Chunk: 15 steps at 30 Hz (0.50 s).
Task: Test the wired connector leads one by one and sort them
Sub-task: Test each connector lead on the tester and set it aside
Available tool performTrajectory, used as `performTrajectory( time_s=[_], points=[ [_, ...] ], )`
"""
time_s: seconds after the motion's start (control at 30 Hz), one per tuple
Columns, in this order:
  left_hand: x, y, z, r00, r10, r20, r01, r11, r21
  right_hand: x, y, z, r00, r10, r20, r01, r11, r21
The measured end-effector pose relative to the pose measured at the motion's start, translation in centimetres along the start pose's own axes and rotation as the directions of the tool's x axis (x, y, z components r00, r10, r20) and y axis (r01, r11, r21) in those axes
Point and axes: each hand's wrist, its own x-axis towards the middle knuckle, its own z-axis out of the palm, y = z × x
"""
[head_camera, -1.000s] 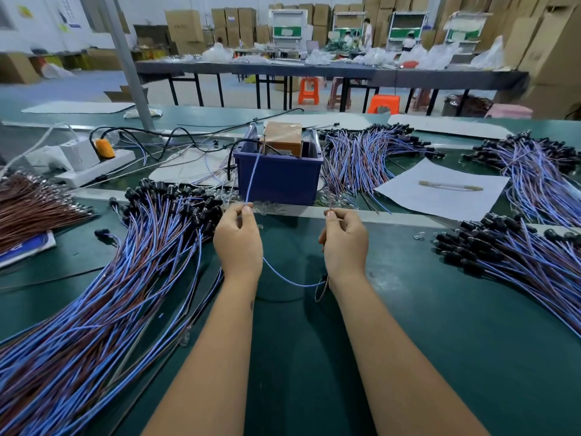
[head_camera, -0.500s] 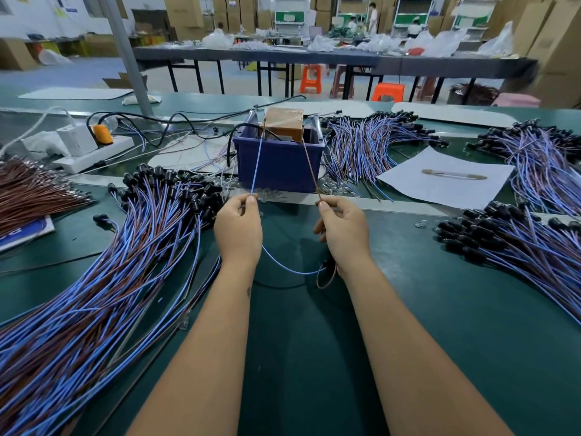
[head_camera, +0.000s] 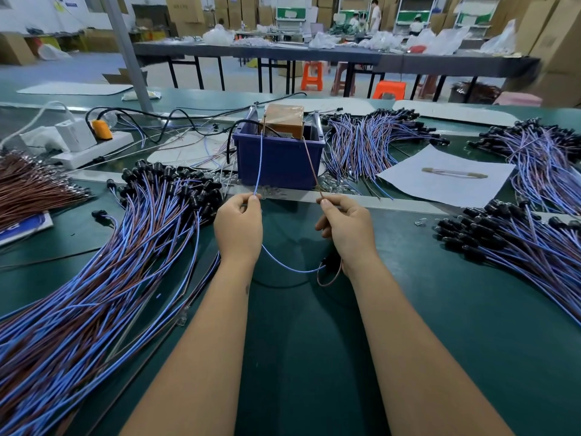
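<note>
My left hand (head_camera: 239, 226) pinches the blue wire (head_camera: 258, 165) of one connector lead. The brown wire (head_camera: 311, 165) of the same lead is pinched by my right hand (head_camera: 345, 229). Both wire ends reach up into the blue bin (head_camera: 278, 163), which holds a brown box-shaped tester (head_camera: 282, 116). The lead's slack loops down between my wrists, where its black connector (head_camera: 323, 265) hangs. A large pile of blue-and-brown leads (head_camera: 94, 272) with black connectors lies to my left.
More lead piles lie at the right (head_camera: 515, 247), behind the bin (head_camera: 374, 143) and far right (head_camera: 544, 152). A brown wire bundle (head_camera: 28, 187) and a power strip (head_camera: 91, 149) sit at the left. A white sheet (head_camera: 446, 180) carries a pen-like tool.
The brown wire, hidden a second ago, now rises from my right hand to the bin. Both hands have shifted slightly forward and the wire ends sit at the tester.
</note>
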Motion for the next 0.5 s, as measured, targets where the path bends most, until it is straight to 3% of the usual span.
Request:
performTrajectory(
  time_s=[0.5],
  points=[
    [-0.52,0.24,-0.27,0.999,-0.041,-0.007,0.041,0.999,0.025,-0.25,-0.84,-0.25,0.998,0.065,0.007,-0.064,0.995,-0.071]
  ],
)
